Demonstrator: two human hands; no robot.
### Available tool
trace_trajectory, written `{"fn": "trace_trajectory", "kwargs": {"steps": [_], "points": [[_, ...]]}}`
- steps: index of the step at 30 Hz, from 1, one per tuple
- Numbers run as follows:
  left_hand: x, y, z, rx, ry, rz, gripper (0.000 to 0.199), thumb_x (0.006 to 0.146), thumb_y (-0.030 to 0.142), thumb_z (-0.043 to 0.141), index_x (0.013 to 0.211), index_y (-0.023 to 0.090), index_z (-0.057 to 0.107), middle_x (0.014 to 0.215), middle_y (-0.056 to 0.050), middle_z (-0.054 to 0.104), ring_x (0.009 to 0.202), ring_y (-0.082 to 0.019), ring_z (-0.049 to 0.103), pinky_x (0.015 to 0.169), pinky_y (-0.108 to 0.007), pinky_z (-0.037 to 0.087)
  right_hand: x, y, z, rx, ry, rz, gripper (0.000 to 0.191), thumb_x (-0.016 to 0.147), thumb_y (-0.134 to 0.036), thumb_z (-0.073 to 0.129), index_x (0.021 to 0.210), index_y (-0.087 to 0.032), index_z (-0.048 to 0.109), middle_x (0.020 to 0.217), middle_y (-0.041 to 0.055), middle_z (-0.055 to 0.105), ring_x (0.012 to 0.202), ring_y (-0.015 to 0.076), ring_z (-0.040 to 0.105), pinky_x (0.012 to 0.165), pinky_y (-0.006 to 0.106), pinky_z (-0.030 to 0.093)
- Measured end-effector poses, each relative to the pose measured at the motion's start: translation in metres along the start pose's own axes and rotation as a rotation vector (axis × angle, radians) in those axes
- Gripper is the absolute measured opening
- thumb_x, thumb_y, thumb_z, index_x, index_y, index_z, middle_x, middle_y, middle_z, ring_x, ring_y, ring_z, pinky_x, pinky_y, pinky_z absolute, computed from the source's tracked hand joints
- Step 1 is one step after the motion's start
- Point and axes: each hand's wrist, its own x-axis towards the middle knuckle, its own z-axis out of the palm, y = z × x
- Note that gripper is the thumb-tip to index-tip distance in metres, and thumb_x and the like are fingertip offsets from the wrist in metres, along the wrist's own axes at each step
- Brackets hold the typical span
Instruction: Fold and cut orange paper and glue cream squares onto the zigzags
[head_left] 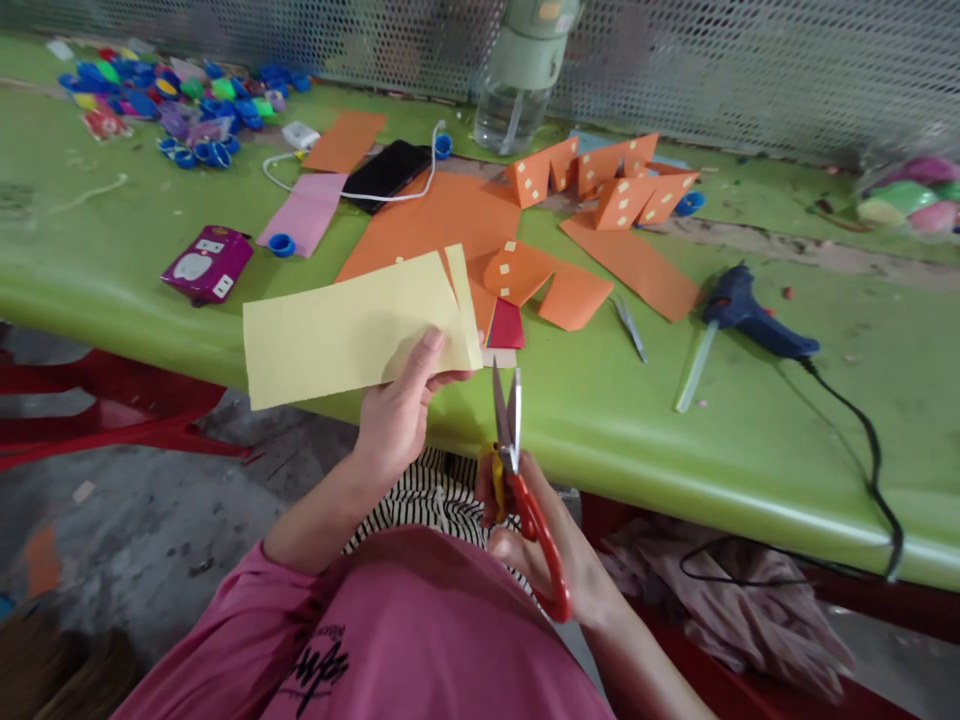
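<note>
Left of the sheet (pixel 322 340), below table level, is a red chair (pixel 97 405). Beyond the sheet to the left, a pile of caps (pixel 187 95) lies on the table (pixel 67 240); the purple box (pixel 206 262) sits just past the sheet's left end. Pink paper (pixel 311 205), bearing a blue cap (pixel 281 245), lies beyond the sheet. The sheet is raised over the table's front edge, its right part in the left hand (pixel 394 415): thumb on the upper face, fingers beneath, clamped on the sheet. The phone (pixel 390 172) rests beyond the sheet, at the edge of orange paper (pixel 465 210). A narrow strip (pixel 463 305) lies at the sheet's right end; whether the two are joined cannot be told. Right of the sheet, nearer the body, the right hand (pixel 549 500) holds the scissors (pixel 508 455): fingers closed around the handles, blades slightly apart, tips pointing away from the body. Beyond the sheet to the right stand the bottle (pixel 517 90) and folded orange cards (pixel 626 208). Right of the sheet lie tweezers (pixel 630 328), then the glue gun (pixel 754 315)
</note>
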Motion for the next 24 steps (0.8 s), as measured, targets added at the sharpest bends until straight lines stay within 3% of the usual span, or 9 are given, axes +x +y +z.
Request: {"fn": "trace_trajectory", "kwargs": {"steps": [6, 17, 24], "points": [[-0.006, -0.003, 0.007, 0.046, 0.004, -0.067, 0.032, 0.078, 0.031, 0.083, 0.105, 0.017, 0.071, 0.118, -0.007, 0.073, 0.120, -0.032, 0.068, 0.087, -0.038, 0.065, 0.006, 0.004, 0.000, 0.016, 0.006, 0.049, 0.072, 0.073, -0.090, 0.055, 0.103, -0.024, 0.047, 0.087, 0.0007, 0.057, 0.066, 0.0142, 0.051, 0.057, 0.030, 0.044], [-0.011, -0.003, 0.003, 0.182, -0.119, -0.127, 0.039, 0.081, 0.044, 0.078, 0.108, 0.015, 0.075, 0.119, -0.013, 0.075, 0.116, -0.034, 0.070, 0.092, -0.044, 0.065, 0.012, 0.002, -0.003, 0.049, 0.022, 0.038, 0.075, 0.070, -0.093, 0.053, 0.099, -0.024, 0.049, 0.085, 0.0001, 0.055, 0.067, 0.0145, 0.047, 0.059, 0.032, 0.044], [-0.010, -0.009, -0.003, 0.271, -0.118, -0.129, 0.036, 0.083, 0.049, 0.076, 0.107, 0.021, 0.074, 0.122, -0.007, 0.075, 0.132, -0.035, 0.060, 0.102, -0.048, 0.060, 0.014, 0.003, -0.004, 0.063, 0.016, 0.042, 0.075, 0.071, -0.092, 0.053, 0.102, -0.024, 0.048, 0.085, -0.0001, 0.054, 0.067, 0.0145, 0.047, 0.058, 0.032, 0.044]]}}
